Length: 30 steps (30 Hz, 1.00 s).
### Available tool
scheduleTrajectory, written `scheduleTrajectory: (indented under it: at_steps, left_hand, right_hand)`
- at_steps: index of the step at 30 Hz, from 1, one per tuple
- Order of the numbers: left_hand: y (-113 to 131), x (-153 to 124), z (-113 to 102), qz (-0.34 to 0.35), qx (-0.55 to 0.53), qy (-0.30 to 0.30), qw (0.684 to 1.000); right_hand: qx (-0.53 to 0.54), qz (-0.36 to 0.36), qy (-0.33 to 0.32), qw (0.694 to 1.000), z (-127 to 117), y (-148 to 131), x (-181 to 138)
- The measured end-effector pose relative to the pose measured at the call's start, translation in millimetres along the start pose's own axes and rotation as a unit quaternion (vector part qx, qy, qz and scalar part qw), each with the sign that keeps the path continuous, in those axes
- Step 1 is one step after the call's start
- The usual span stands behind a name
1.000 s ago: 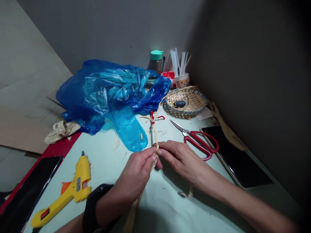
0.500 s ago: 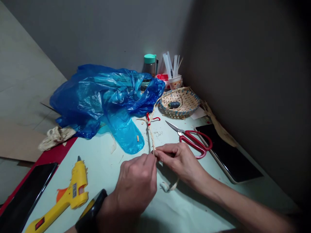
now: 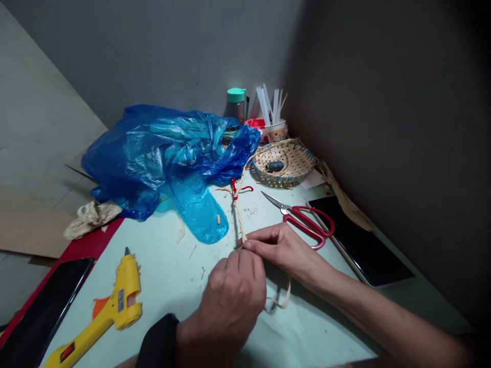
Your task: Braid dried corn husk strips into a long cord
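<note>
A pale braided cord of plant fibre (image 3: pixel 241 217) runs from the basket side toward me, with a red tie (image 3: pixel 235 193) around it. My right hand (image 3: pixel 286 250) pinches the cord's near end between thumb and forefinger. Just below, my left hand (image 3: pixel 233 294) is closed in a fist at the same end, its back toward me. Its fingertips and the strand ends inside are hidden. A loose pale strand (image 3: pixel 286 301) curls out beneath my hands, above the pale green table cover (image 3: pixel 184 306).
Red-handled scissors (image 3: pixel 303 217) and a dark tablet (image 3: pixel 360 245) lie right. A yellow glue gun (image 3: pixel 125 301) and a black phone (image 3: pixel 49 301) lie left. Behind are a blue plastic bag (image 3: pixel 161 158), a woven basket (image 3: pixel 295 158) with a thread spool (image 3: pixel 274 166), and a green-lidded bottle (image 3: pixel 236 105).
My left hand has shifted right and slightly down, and rolled so its back faces me more. The right hand keeps its pinch. The loose strand has swung to the right.
</note>
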<state>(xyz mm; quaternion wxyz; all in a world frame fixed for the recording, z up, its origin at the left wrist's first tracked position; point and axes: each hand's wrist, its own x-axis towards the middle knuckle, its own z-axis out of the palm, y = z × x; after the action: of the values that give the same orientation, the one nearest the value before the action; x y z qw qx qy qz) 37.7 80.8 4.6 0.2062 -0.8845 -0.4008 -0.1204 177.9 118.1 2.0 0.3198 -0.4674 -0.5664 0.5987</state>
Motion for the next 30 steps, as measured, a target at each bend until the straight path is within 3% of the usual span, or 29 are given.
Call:
scheduleTrajectory:
  at_steps: [4,8,12,13,14,17,18,19,20,22,27,30]
  left_hand:
    - [-6,0,-10,-0.017,-0.118,-0.1,0.988]
    - [-32,3,-31,-0.09,-0.294,-0.208,0.929]
    - [-58,10,-28,-0.202,-0.442,-0.166,0.858]
    - [-61,12,-22,-0.231,-0.491,-0.157,0.825]
    - [-63,14,-16,-0.261,-0.563,-0.162,0.767]
    - [-60,19,4,-0.314,-0.762,-0.208,0.527]
    - [-57,20,9,-0.316,-0.799,-0.221,0.462]
    - [-54,20,12,-0.317,-0.822,-0.228,0.415]
    - [-52,20,14,-0.318,-0.835,-0.229,0.387]
    - [-48,19,16,-0.326,-0.84,-0.216,0.376]
    - [-44,16,16,-0.345,-0.825,-0.17,0.414]
    - [-42,15,15,-0.365,-0.809,-0.168,0.429]
  right_hand:
    - [-0.002,-0.001,-0.002,1.0,-2,2,0]
    - [-0.004,-0.012,0.001,1.0,-6,1,-1]
    - [0.004,-0.029,0.0,1.0,-9,-1,-2]
    - [0.005,-0.03,-0.001,1.0,-9,-1,-2]
    - [0.007,-0.03,-0.004,1.0,-9,-1,-2]
    - [0.046,-0.038,-0.05,0.997,-9,0,-2]
    - [0.059,-0.045,-0.066,0.995,-9,2,-2]
    - [0.064,-0.051,-0.076,0.994,-9,3,-1]
    - [0.057,-0.056,-0.077,0.994,-9,4,-1]
    - [0.01,-0.061,-0.063,0.996,-10,4,0]
    - [-0.133,-0.095,-0.035,0.986,-9,-3,-3]
    - [-0.245,-0.135,0.0,0.96,-5,-6,-7]
